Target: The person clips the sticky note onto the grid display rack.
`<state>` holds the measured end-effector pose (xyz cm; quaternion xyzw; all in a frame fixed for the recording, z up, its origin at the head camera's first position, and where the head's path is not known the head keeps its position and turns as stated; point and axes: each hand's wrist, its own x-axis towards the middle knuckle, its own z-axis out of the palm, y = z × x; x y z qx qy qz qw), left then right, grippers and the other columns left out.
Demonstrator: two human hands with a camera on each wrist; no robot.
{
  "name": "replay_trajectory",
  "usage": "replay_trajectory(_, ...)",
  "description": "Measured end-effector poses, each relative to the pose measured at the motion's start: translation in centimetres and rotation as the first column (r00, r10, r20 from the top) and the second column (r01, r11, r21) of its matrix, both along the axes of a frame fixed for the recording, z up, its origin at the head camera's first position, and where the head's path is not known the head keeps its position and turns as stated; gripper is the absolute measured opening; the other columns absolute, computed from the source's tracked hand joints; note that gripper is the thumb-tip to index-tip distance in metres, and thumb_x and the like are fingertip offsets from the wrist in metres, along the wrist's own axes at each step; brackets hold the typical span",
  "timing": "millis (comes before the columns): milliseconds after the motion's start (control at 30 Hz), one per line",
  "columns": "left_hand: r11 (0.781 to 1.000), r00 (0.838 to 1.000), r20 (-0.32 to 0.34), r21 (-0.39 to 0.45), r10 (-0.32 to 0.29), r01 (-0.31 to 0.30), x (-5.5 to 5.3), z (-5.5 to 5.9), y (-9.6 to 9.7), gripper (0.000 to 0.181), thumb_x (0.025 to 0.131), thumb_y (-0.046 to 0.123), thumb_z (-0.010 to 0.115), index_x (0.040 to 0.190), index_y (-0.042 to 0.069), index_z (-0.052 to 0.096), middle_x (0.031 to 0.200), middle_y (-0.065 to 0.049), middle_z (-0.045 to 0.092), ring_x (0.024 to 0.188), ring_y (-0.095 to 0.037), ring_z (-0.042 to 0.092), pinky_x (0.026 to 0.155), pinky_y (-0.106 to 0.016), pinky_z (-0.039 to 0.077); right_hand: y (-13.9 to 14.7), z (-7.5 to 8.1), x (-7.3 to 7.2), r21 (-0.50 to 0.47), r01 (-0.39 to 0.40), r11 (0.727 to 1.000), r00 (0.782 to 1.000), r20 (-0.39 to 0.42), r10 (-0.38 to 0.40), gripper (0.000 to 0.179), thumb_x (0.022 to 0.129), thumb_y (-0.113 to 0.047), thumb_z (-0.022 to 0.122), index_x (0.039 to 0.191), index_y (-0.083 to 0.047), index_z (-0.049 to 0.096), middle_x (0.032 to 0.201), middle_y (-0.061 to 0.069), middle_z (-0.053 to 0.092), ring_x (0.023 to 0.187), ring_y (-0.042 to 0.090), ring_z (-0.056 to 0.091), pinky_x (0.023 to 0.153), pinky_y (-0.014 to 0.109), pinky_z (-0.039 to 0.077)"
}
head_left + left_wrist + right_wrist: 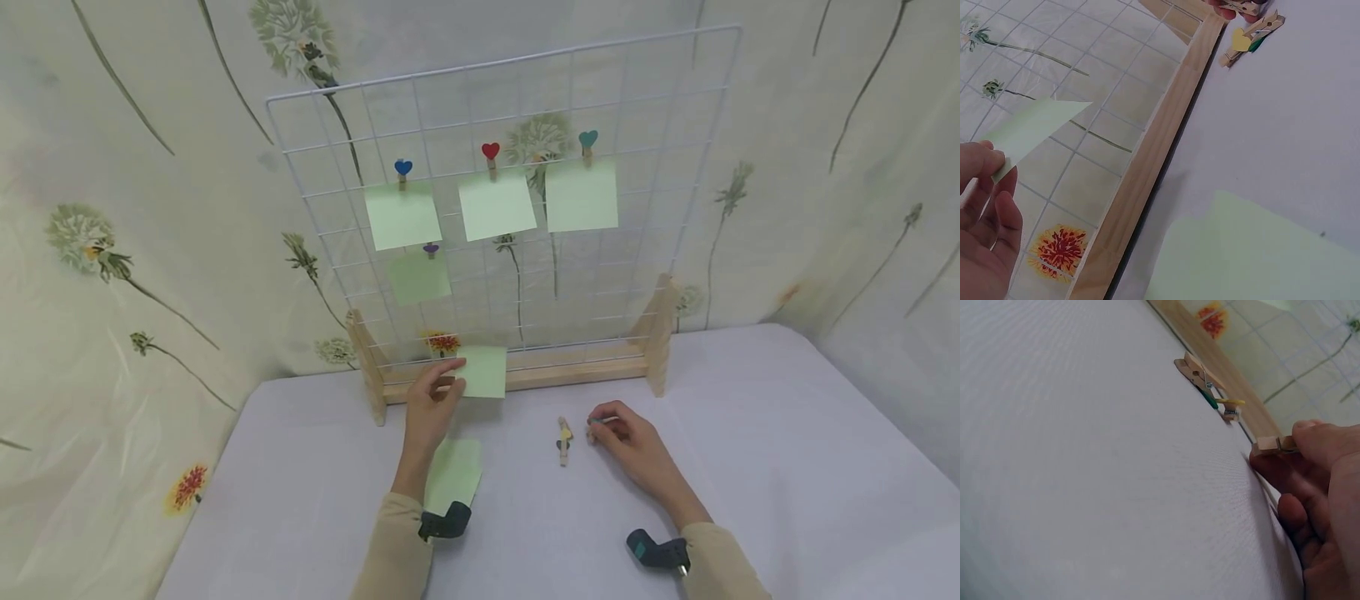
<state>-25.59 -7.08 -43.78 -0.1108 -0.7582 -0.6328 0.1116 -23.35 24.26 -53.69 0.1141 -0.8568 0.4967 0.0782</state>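
Note:
My left hand [432, 408] pinches a pale green paper note [483, 372] by its left edge, in front of the grid's lower part. In the left wrist view, that note [1041, 128] tilts up from thumb and fingertips. My right hand [633, 442], low over the table, pinches a small wooden clothespin [1272, 445] between thumb and fingers. Just left of it lie other small clothespins [563, 450], one with a yellow heart and one with green. More green notes [453, 471] lie on the table under my left forearm, which partly hides them.
A white wire grid [504, 68] stands upright on a wooden base [577, 372] at the table's back. Heart clothespins clip several green notes [497, 206] to it. A lower note [420, 279] hangs at left from a purple-heart clothespin [431, 249]. Behind hangs a flowered curtain [787, 167].

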Motion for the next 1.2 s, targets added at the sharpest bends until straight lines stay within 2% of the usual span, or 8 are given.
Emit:
replay_trajectory(100, 1.000, 1.000, -0.010, -0.003, -0.004, 0.004, 0.0, 0.2, 0.1, 0.029, 0.090, 0.005, 0.061, 0.118, 0.004, 0.063, 0.122, -0.013, 0.060, 0.101, -0.029, 0.059, 0.079, -0.022, 0.049, 0.0, 0.2, 0.1, -0.002, -0.002, 1.000, 1.000, 0.012, 0.002, 0.016, 0.095, -0.027, 0.057, 0.110, -0.022, 0.055, 0.099, -0.003, 0.066, 0.088, 0.006, 0.065, 0.076, 0.017, 0.049)
replay_trajectory(333, 1.000, 0.999, -0.039, 0.011, -0.005, 0.005, -0.1, 0.4, 0.3, 0.029, 0.090, 0.004, 0.061, 0.119, 0.003, 0.063, 0.122, -0.013, 0.061, 0.100, -0.028, 0.060, 0.078, -0.021, 0.049, -1.2, 3.4, 1.6, 0.004, -0.005, 1.000, 1.000, 0.017, 0.005, 0.016, 0.094, -0.009, 0.056, 0.110, -0.006, 0.056, 0.099, 0.010, 0.068, 0.088, 0.020, 0.067, 0.075, 0.016, 0.048)
replay_trajectory(467, 1.000, 0.999, -0.051, 0.008, 0.009, -0.009, -0.4, 0.1, 0.5, 0.029, 0.090, 0.005, 0.061, 0.119, 0.005, 0.063, 0.121, -0.013, 0.060, 0.099, -0.027, 0.060, 0.078, -0.022, 0.049, -1.4, 3.9, 1.8, 0.025, 0.008, 1.000, 1.000, 0.026, -0.008, 0.016, 0.094, -0.010, 0.056, 0.110, -0.006, 0.056, 0.101, 0.009, 0.068, 0.088, 0.021, 0.067, 0.076, 0.017, 0.047)
replay_trajectory(667, 0.999, 0.998, -0.055, 0.033, 0.025, -0.023, -2.0, -1.7, 0.6, 0.029, 0.089, 0.010, 0.064, 0.117, 0.015, 0.065, 0.120, -0.006, 0.061, 0.099, -0.023, 0.059, 0.079, -0.024, 0.050, -1.3, 3.9, 1.8, 0.022, 0.016, 1.000, 0.999, 0.041, -0.017, 0.016, 0.094, -0.011, 0.056, 0.110, -0.007, 0.056, 0.102, 0.009, 0.068, 0.089, 0.019, 0.067, 0.076, 0.016, 0.047)
replay_trajectory(733, 0.999, 0.998, -0.059, 0.041, 0.027, -0.025, -2.1, -1.8, 0.6, 0.029, 0.088, 0.011, 0.065, 0.117, 0.017, 0.065, 0.120, -0.003, 0.060, 0.098, -0.021, 0.059, 0.079, -0.024, 0.050, -1.2, 3.9, 1.8, 0.021, 0.015, 1.000, 0.999, 0.042, -0.016, 0.016, 0.095, -0.011, 0.055, 0.110, -0.007, 0.056, 0.102, 0.009, 0.067, 0.089, 0.019, 0.067, 0.077, 0.016, 0.047)
replay_trajectory(867, 0.999, 0.998, -0.055, 0.044, 0.031, -0.029, -2.1, -1.5, 0.7, 0.029, 0.088, 0.012, 0.065, 0.116, 0.021, 0.066, 0.119, 0.001, 0.060, 0.097, -0.018, 0.058, 0.079, -0.023, 0.050, -1.2, 3.8, 1.9, 0.018, 0.006, 1.000, 0.999, 0.041, -0.007, 0.016, 0.095, -0.011, 0.055, 0.110, -0.006, 0.056, 0.101, 0.010, 0.068, 0.089, 0.021, 0.067, 0.077, 0.016, 0.047)
replay_trajectory(1033, 0.997, 0.998, -0.040, 0.067, 0.046, -0.043, -1.4, -0.1, 0.9, 0.030, 0.088, 0.006, 0.064, 0.116, 0.013, 0.065, 0.122, -0.005, 0.062, 0.099, -0.022, 0.058, 0.080, -0.024, 0.048, -1.2, 3.5, 1.7, 0.008, -0.001, 1.000, 1.000, 0.024, 0.001, 0.017, 0.094, -0.009, 0.056, 0.110, -0.005, 0.057, 0.102, 0.011, 0.068, 0.089, 0.022, 0.067, 0.075, 0.017, 0.048)
replay_trajectory(1200, 0.993, 0.998, -0.036, 0.102, 0.057, -0.053, -1.2, 0.6, 1.0, 0.029, 0.087, 0.004, 0.064, 0.115, 0.010, 0.066, 0.122, -0.007, 0.064, 0.098, -0.020, 0.059, 0.079, -0.024, 0.048, -0.5, 1.5, 0.7, 0.010, 0.003, 1.000, 1.000, 0.001, -0.003, 0.016, 0.094, -0.013, 0.058, 0.110, -0.011, 0.058, 0.103, 0.006, 0.069, 0.088, 0.015, 0.067, 0.075, 0.017, 0.048)
